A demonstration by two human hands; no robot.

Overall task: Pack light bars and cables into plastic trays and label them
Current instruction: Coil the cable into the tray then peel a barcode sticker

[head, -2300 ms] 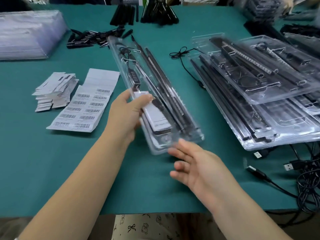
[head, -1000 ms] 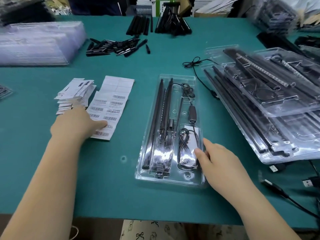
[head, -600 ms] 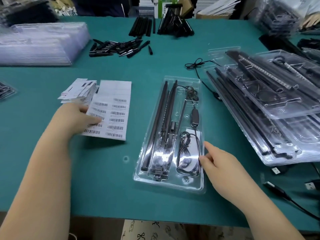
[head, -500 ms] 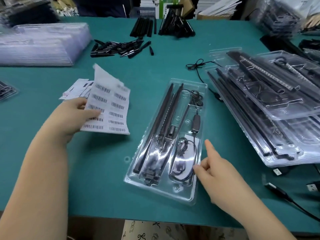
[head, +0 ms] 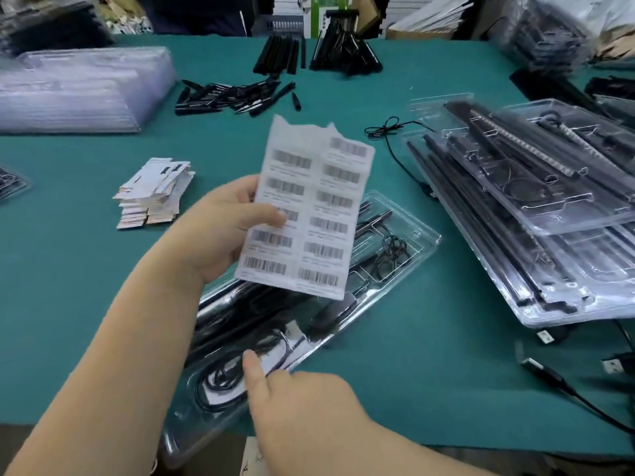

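My left hand (head: 223,231) pinches a white sheet of barcode labels (head: 309,214) and holds it up over the table, its top edge torn. Under it, a clear plastic tray (head: 409,242) lies diagonally, packed with black light bars (head: 240,304) and a coiled black cable (head: 220,383). The tray's near end sticks out past the table's front edge. There my right hand (head: 302,407) grips the tray, thumb on top; its fingers are hidden.
Packed trays (head: 515,207) are stacked at the right, with loose USB cables (head: 549,379) in front of them. Empty clear trays (head: 79,87) are piled at the back left. A heap of small cards (head: 154,194) and black parts (head: 233,97) lie on the green table.
My left hand picked the label sheet off the table and raised it over the tray. The right hand turned the tray diagonal and pulled it toward the front edge.
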